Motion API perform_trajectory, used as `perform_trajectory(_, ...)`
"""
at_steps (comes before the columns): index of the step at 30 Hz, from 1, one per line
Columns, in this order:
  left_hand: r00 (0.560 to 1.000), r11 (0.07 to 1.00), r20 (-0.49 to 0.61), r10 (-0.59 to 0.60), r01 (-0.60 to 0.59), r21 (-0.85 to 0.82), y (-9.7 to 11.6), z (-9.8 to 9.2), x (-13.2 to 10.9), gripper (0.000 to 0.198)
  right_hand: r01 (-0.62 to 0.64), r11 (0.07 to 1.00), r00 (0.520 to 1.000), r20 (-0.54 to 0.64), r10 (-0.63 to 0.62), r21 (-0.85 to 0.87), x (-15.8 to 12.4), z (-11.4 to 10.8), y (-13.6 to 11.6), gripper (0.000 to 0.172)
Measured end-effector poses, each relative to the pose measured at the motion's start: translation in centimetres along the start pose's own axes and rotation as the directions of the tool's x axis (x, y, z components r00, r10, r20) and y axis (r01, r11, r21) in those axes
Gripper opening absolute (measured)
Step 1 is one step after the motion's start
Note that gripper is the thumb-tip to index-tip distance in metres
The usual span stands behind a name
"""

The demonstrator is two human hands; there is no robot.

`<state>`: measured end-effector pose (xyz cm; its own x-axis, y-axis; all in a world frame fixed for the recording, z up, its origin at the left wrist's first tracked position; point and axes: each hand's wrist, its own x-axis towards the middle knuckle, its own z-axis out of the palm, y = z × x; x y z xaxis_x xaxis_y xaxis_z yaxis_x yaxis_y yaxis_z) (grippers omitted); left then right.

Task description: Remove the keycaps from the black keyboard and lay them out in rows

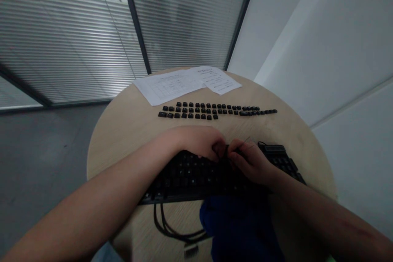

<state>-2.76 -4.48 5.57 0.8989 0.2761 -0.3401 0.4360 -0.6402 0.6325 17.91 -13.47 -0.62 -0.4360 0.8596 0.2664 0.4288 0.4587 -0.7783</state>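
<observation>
A black keyboard (190,178) lies on the round wooden table (123,131) close to me. My left hand (199,143) rests curled over the keyboard's upper middle, its fingers bent down onto the keys. My right hand (250,159) meets it there, fingers pinched on a thin wire tool (248,142) that pokes up toward the far side. The fingertips of both hands nearly touch. Beyond the hands, several loose black keycaps (215,110) are laid out in rows on the table.
Printed paper sheets (184,84) lie at the table's far edge. The keyboard's black cable (172,229) loops off the near edge beside a dark blue cloth (242,225). Glass walls with blinds stand behind; a white wall runs on the right.
</observation>
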Motion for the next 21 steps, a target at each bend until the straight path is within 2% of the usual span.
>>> perform_trajectory(4,0.999,0.999,-0.019,-0.033,0.033,0.0,-0.4,0.1,0.2,0.022,0.008,1.0,1.0,-0.03,-0.009,-0.014,-0.2,0.0,0.3,0.028)
perform_trajectory(14,1.0,1.0,0.022,0.0,0.0,-0.015,-0.6,-0.2,0.2,0.021,-0.021,0.997,0.999,-0.048,0.025,0.079,-0.3,0.1,0.6,0.033)
perform_trajectory(17,1.0,0.999,-0.005,-0.03,0.03,0.014,0.0,-0.1,0.0,0.021,-0.049,0.979,0.983,-0.166,0.083,0.198,-0.3,0.2,0.6,0.037)
perform_trajectory(19,0.998,0.997,-0.038,-0.048,0.05,0.054,0.4,0.0,-0.1,0.02,-0.064,0.945,0.946,-0.281,0.16,0.322,-0.3,0.4,0.7,0.039)
perform_trajectory(21,0.997,0.995,-0.053,-0.054,0.058,0.078,0.7,0.1,-0.3,0.016,-0.069,0.924,0.932,-0.305,0.194,0.377,-0.3,0.5,0.8,0.038)
